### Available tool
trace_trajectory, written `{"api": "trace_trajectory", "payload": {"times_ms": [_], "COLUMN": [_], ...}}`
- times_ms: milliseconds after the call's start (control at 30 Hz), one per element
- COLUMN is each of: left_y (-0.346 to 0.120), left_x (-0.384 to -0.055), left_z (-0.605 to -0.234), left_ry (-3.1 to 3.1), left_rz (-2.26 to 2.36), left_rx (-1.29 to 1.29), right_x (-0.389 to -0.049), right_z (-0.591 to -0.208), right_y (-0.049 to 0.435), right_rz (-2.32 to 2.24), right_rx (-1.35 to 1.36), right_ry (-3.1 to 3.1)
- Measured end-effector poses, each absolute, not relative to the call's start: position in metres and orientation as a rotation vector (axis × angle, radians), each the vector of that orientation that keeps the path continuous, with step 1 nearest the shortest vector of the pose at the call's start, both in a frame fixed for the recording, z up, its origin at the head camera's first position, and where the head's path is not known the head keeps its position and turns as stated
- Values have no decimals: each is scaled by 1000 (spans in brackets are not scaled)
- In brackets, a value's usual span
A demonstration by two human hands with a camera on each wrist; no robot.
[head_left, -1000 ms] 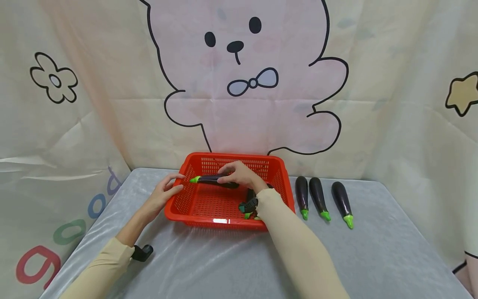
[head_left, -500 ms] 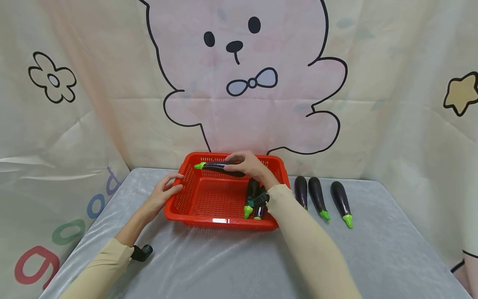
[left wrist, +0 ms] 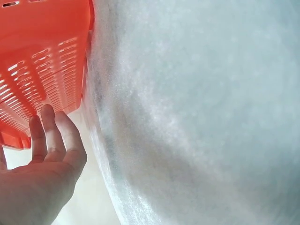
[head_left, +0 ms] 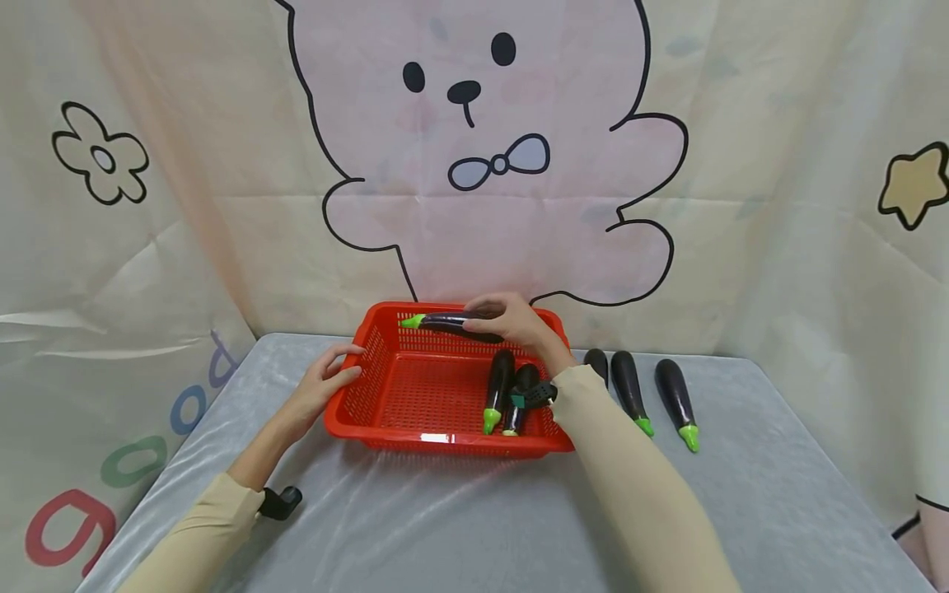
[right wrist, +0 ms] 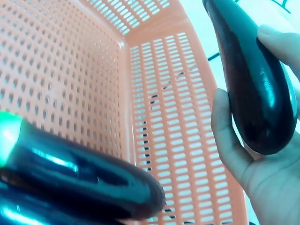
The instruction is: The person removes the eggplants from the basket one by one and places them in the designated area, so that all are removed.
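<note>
My right hand (head_left: 511,319) grips a dark purple eggplant (head_left: 448,323) with a bright green stem end pointing left. The eggplant is above the far part of a red plastic basket (head_left: 437,441); in the right wrist view, thumb and fingers hold both sides of its thick end. Two more eggplants lie side by side in the basket's right part, one eggplant (head_left: 500,383) and another eggplant (head_left: 521,395) partly behind the wrist camera. At the basket's left side is my left hand (head_left: 317,394), its fairly straight fingers (left wrist: 55,140) touching the outer wall.
Right of the basket, three eggplants lie on the grey cloth-covered table (head_left: 749,494): a left one (head_left: 596,362) partly hidden by my right arm, a middle one (head_left: 628,387) and a right one (head_left: 675,399). A printed curtain (head_left: 741,247) hangs behind the table.
My right hand has lifted the eggplant from lower in the basket and carried it back and rightward. The two eggplants inside have come into view. My left hand stays in place.
</note>
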State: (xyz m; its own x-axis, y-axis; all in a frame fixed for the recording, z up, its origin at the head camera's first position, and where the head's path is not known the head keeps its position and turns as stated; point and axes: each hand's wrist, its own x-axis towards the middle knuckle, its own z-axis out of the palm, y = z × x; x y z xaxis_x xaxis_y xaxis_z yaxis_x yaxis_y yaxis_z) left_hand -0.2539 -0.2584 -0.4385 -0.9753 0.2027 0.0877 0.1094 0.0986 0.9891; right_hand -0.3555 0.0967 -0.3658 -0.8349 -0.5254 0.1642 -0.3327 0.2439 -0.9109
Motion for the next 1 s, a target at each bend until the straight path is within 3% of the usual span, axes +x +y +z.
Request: {"api": "trace_trajectory", "payload": {"times_ms": [1000], "left_y": [-258], "left_x": [-253], "left_z": [-437], "left_ry": [2293], "left_rz": [2012], "left_rx": [349], "right_x": [-346], "right_z": [-352], "right_y": [173], "right_rz": [-1797], "right_rx": [-779], "right_ry": [2340]}}
